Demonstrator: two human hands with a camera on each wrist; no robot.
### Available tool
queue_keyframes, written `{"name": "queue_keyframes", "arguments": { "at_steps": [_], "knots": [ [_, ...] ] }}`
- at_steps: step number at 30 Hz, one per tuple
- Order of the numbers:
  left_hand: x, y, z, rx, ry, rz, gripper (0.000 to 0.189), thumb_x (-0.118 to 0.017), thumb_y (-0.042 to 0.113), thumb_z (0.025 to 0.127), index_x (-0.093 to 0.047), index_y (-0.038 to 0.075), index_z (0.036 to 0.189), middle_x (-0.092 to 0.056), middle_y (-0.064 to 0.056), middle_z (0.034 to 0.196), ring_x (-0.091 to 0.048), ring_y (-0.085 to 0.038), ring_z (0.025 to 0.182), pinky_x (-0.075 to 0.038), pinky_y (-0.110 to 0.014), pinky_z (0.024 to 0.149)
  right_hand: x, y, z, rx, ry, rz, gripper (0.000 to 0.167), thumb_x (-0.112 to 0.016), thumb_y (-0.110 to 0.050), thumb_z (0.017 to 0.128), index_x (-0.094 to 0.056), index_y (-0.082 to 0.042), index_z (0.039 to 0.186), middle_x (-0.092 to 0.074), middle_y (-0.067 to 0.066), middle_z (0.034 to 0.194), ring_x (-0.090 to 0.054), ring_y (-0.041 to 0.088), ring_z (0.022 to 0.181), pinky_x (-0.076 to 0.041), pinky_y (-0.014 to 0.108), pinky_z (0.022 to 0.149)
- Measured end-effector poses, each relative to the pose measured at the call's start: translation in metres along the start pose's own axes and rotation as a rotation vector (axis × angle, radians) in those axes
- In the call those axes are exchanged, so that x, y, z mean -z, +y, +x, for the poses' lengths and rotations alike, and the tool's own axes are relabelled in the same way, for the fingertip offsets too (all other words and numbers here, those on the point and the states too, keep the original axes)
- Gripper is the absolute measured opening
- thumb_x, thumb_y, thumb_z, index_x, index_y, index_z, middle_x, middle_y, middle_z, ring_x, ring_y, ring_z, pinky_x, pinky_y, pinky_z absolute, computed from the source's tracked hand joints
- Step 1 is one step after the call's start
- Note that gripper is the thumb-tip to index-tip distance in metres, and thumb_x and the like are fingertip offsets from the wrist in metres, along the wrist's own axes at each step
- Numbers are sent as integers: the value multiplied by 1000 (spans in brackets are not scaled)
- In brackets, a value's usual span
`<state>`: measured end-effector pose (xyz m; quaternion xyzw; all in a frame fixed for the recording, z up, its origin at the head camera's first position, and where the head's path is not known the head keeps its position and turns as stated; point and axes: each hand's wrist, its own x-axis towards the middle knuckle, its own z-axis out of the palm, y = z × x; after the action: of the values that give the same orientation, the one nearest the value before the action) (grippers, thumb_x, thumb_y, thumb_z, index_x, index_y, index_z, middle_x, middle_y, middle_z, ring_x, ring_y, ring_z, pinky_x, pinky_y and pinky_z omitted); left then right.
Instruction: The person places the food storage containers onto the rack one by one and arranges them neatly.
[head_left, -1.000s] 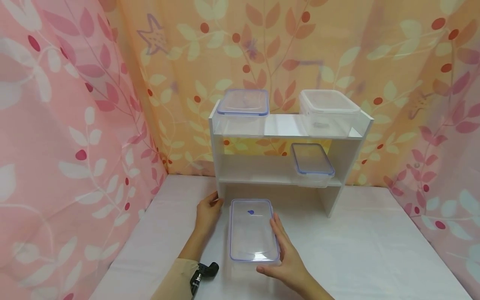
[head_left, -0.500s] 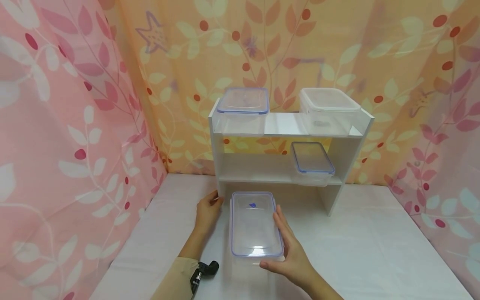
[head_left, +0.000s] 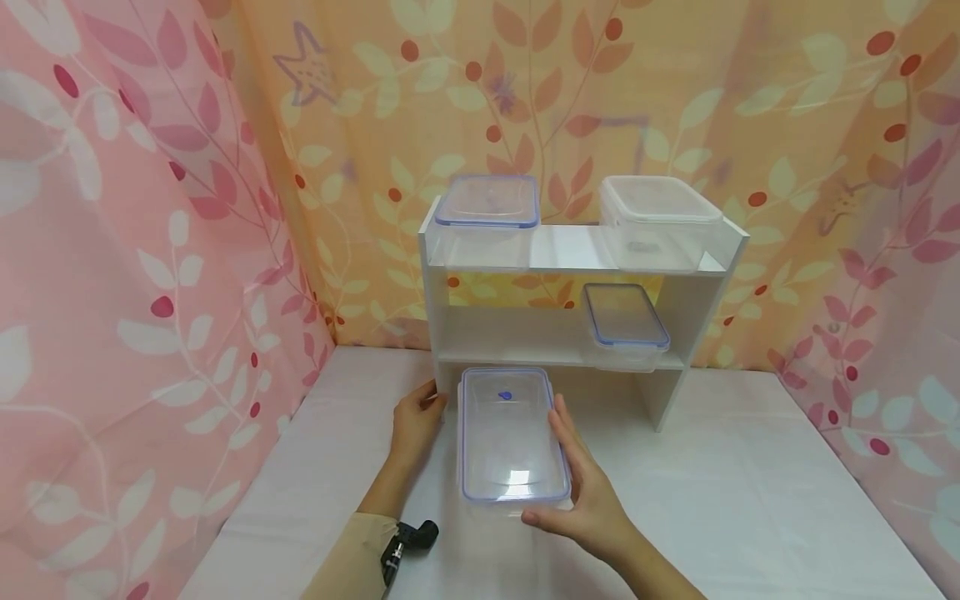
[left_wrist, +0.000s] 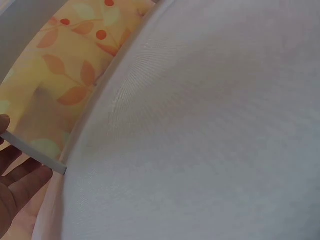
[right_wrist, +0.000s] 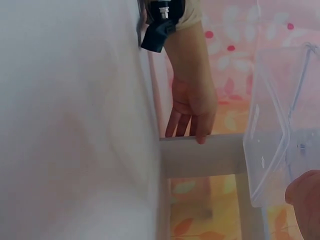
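Observation:
My right hand [head_left: 588, 496] grips a clear plastic food container [head_left: 513, 442] by its near right corner, thumb at the front and fingers along the right side. The container has a purple-rimmed lid and is raised in front of the white shelf [head_left: 517, 333]. Its far end overlaps the lowest opening in the head view. In the right wrist view the container's clear wall [right_wrist: 267, 130] hangs off the table, with my thumb on it. My left hand [head_left: 417, 421] pinches the front edge of the shelf's left side panel [left_wrist: 35, 154] between thumb and fingers.
On the shelf top stand a purple-lidded container [head_left: 487, 221] at left and a taller white-lidded one [head_left: 660, 225] at right. A blue-rimmed container [head_left: 626, 325] sits on the middle shelf at right. White cloth [head_left: 750, 500] covers the table; patterned curtains [head_left: 360, 150] hang around.
My right hand has raised the container and moved it slightly forward, toward the lowest opening of the shelf. My left hand has stayed on the side panel.

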<state>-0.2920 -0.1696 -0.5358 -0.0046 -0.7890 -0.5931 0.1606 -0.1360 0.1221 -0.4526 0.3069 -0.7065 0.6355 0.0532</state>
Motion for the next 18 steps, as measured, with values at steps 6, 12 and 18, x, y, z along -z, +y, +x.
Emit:
{"name": "queue_keyframes", "arguments": {
  "at_steps": [6, 12, 18],
  "knots": [
    [-1, -1, 1, -6, 0, -4, 40, -73, 22, 96, -69, 6, 132, -72, -9, 127, -73, -23, 108, -60, -38, 88, 3, -10, 8, 9, 0, -12, 123, -93, -1, 69, -18, -13, 165, 3, 1, 174, -1, 7, 158, -36, 20, 112],
    [0, -3, 2, -15, 5, 1, 39, -74, 22, 96, -69, 7, 132, -72, -9, 128, -73, -23, 108, -59, -38, 89, 7, -15, 17, 11, 17, -37, 123, -94, -2, 68, -20, -16, 165, 1, 2, 174, -4, 10, 158, -41, 21, 108],
    [-1, -1, 0, -12, 6, -6, 40, -74, 22, 96, -69, 7, 132, -72, -9, 127, -73, -24, 108, -59, -39, 90, 11, -18, 25, 16, 27, -72, 122, -94, -2, 68, -20, -17, 165, 1, 4, 174, -4, 26, 159, -41, 21, 107]
  ]
}}
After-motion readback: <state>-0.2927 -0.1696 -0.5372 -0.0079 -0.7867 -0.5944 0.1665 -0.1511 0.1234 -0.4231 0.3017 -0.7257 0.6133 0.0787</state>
